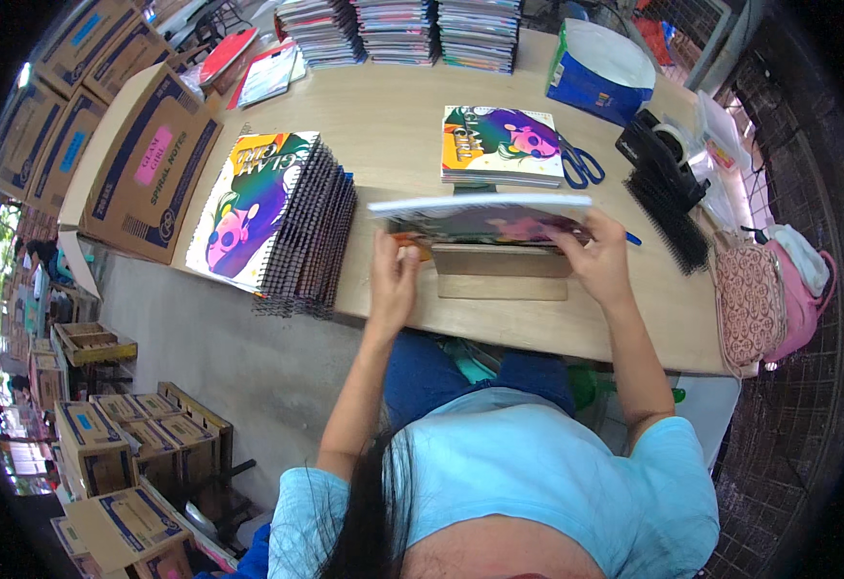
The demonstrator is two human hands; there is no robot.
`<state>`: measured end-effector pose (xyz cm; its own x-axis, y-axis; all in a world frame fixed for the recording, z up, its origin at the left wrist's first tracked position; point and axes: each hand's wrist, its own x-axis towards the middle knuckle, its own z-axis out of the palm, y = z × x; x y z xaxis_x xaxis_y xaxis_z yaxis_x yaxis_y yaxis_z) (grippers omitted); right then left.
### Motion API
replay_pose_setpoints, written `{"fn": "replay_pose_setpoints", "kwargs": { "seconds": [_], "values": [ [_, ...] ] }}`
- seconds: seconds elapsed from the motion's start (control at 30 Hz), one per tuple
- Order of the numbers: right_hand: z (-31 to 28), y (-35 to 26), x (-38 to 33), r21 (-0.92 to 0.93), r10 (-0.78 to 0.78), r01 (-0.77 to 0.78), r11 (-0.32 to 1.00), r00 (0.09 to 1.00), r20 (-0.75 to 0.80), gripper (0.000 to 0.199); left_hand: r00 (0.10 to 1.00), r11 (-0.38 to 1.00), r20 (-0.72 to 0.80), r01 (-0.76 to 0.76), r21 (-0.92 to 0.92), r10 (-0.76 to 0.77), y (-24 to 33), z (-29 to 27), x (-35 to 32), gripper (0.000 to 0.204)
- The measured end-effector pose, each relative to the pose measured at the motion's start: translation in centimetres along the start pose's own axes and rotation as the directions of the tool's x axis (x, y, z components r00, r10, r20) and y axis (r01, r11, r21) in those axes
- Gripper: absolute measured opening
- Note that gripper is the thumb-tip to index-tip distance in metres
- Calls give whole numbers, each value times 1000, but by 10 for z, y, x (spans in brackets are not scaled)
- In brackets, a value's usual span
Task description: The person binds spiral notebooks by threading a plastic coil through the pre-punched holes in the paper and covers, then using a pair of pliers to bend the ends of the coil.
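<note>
A spiral notebook with a colourful illustrated cover (pixel 484 224), or a thin set of them, is tilted up between my two hands, white page edges on top. My left hand (pixel 393 280) grips its left end. At the right end my right hand (pixel 595 259) pinches it, thumb on the cover. Just under it stands a small wooden stand (pixel 502 287) near the table's front edge. Behind it lies a short stack of matching notebooks (pixel 501 145). To the left of my left hand rises a tall stack of the same notebooks (pixel 267 212), spiral bindings facing right.
Blue scissors (pixel 581 162), a black tape dispenser (pixel 661 159) and a black brush (pixel 668 220) lie at right, near a patterned pouch (pixel 752 304). A blue package (pixel 600 72) and notebook piles (pixel 398 34) stand at the back. An open carton (pixel 147 164) sits left.
</note>
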<state>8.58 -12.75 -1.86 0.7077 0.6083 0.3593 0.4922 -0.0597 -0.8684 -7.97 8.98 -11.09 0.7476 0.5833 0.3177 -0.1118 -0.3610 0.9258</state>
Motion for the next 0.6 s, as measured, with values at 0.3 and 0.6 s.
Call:
{"fn": "replay_pose_setpoints", "kwargs": {
  "seconds": [0.3,0.6],
  "values": [
    [-16,76,-57,327,-39,42,944,999,-15,43,996,970,-75,21,-242,-40,10,50,-8,62],
    [-148,177,30,-956,-244,-114,270,953,-183,11,709,672,-145,-554,491,691,84,47,1,74]
  ]
}}
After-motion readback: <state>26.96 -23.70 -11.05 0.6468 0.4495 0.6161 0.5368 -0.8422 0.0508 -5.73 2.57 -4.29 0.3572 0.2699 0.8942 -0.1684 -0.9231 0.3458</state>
